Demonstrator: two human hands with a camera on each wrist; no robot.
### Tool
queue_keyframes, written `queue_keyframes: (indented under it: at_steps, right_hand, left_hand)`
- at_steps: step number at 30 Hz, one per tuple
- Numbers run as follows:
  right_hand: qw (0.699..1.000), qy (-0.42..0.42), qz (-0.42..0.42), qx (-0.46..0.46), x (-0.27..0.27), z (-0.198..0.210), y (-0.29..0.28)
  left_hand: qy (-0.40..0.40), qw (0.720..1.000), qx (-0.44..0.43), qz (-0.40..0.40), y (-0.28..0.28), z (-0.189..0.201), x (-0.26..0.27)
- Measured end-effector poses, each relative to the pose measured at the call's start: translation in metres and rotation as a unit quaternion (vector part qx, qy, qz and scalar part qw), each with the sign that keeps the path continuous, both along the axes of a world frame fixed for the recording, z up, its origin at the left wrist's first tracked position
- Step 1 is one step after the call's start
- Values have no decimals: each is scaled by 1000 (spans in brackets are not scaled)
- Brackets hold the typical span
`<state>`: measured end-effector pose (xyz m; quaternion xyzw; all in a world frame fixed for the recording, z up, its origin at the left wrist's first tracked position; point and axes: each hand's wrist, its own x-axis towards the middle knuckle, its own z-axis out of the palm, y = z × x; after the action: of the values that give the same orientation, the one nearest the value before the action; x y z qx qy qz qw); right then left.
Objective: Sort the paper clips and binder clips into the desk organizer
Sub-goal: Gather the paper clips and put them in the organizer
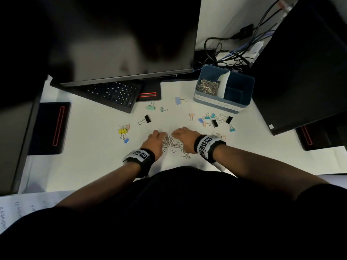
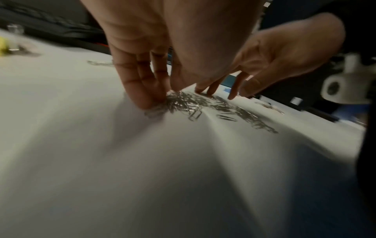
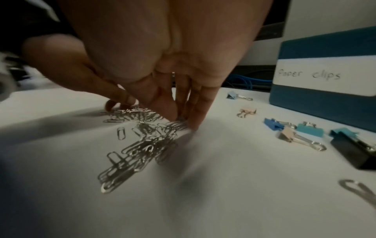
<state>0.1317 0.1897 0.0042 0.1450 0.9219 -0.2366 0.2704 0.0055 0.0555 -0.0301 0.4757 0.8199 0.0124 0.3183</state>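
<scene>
Loose silver paper clips [image 1: 173,145] lie in a flat, tangled heap on the white counter [image 1: 93,128], near its front edge. Binder clips in black, blue, teal, pink, mint and yellow are scattered beyond: a cluster [image 1: 216,120] just before the organizer [image 1: 224,89], others [image 1: 124,132] to the left. The blue organizer stands upright at the back right; its left compartment, labelled "Paper clips", holds more silver paper clips [image 1: 207,87].
</scene>
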Motion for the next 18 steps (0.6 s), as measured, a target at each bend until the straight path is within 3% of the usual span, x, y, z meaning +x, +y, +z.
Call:
queue_keyframes:
  at_steps: [4, 7, 11, 18]
  right_hand:
    - [998, 22, -52, -42, 17, 3, 13]
    - [999, 31, -23, -22, 35, -1, 22]
    - [999, 19, 32, 21, 50, -11, 22]
    - [999, 13, -28, 41, 40, -19, 17]
  left_hand:
    - [-37, 998, 28, -40, 4, 4, -3]
    - [-1, 998, 51, -29, -1, 12, -13]
    - [34, 993, -30, -105, -11, 9, -20]
    - [95, 978, -16, -187, -4, -3, -8]
